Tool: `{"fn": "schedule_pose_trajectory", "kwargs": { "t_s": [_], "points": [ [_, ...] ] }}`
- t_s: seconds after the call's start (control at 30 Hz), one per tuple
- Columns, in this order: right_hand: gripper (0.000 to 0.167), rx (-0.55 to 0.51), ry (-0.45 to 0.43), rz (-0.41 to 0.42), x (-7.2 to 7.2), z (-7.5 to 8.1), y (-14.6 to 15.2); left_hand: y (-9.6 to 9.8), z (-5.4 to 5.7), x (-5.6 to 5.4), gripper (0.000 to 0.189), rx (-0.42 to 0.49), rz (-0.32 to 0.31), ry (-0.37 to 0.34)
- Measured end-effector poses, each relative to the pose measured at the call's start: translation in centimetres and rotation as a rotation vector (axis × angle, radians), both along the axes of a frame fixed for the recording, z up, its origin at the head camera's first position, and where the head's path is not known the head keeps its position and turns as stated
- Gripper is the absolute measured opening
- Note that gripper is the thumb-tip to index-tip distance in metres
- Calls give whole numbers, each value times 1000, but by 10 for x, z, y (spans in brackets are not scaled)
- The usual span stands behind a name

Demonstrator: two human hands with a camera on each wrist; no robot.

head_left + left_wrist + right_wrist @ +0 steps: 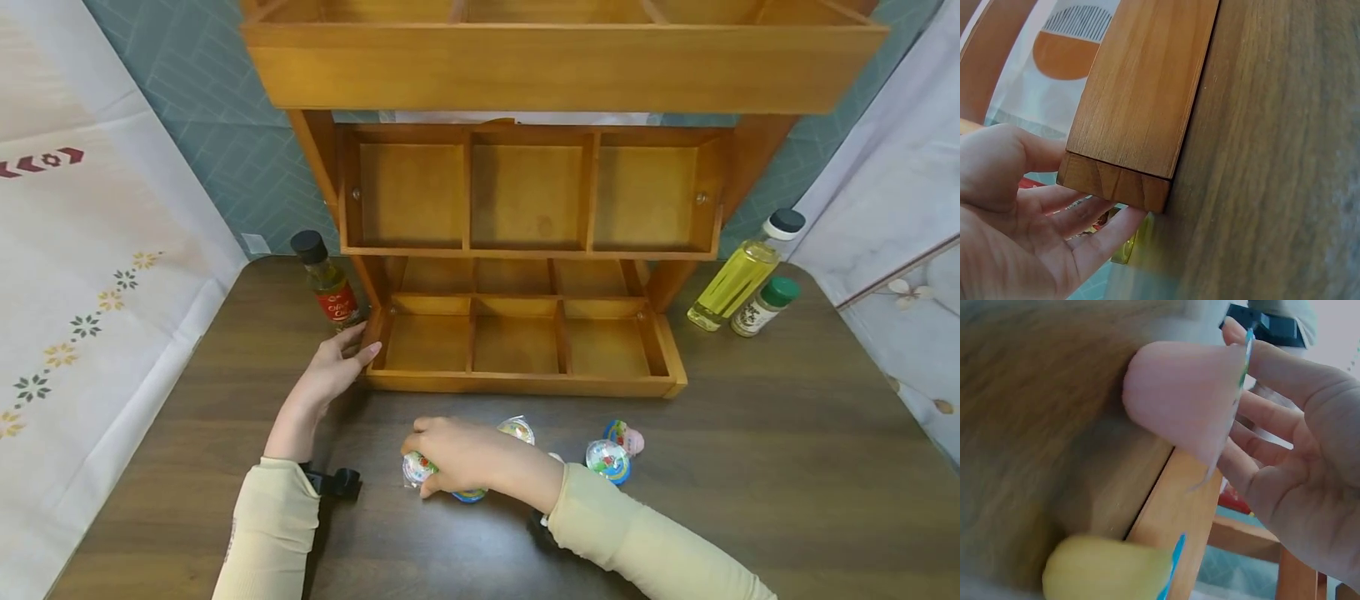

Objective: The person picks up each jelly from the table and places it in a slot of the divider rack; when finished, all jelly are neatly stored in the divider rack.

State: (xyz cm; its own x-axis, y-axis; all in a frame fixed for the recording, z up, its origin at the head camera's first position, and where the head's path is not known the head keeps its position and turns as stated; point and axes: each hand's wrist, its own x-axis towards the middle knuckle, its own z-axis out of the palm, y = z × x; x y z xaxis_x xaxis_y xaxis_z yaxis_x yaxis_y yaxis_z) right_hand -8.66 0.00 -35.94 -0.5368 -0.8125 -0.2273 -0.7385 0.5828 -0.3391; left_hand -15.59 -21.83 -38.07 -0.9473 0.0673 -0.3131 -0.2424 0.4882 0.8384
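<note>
Right hand (1319,453): fingers gripping pink cup (1179,400) by its lid | cup position: at table (787,433) surface, before wooden rack (525,382) | left hand (336,367): I read extended fingers touching rack corner (pressure unreadable from here).

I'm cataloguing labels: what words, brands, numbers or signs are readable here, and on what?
"Olive": red label on the left bottle; the word after it is blurred.
Green-capped jar: label print too small to read.
Cup lids: print too small and blurred.
Left sleeve: faint mark, unreadable.
Nothing else is legible.
</note>
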Motion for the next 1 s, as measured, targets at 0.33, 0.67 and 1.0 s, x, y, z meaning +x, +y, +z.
{"fn": "schedule_pose_trajectory", "kwargs": {
  "t_s": [0.33, 0.67, 1.0],
  "points": [
    [51, 3, 141, 112, -1, -5, 5, 1, 1, 0, 66, 20, -1, -7],
    [53, -90, 90, 156, -15, 4, 7, 2, -1, 0, 66, 29, -14, -2],
    [50, -242, -43, 95, -51, 19, 18, -1, 1, -1, 65, 55, -18, 5]
  ]
}}
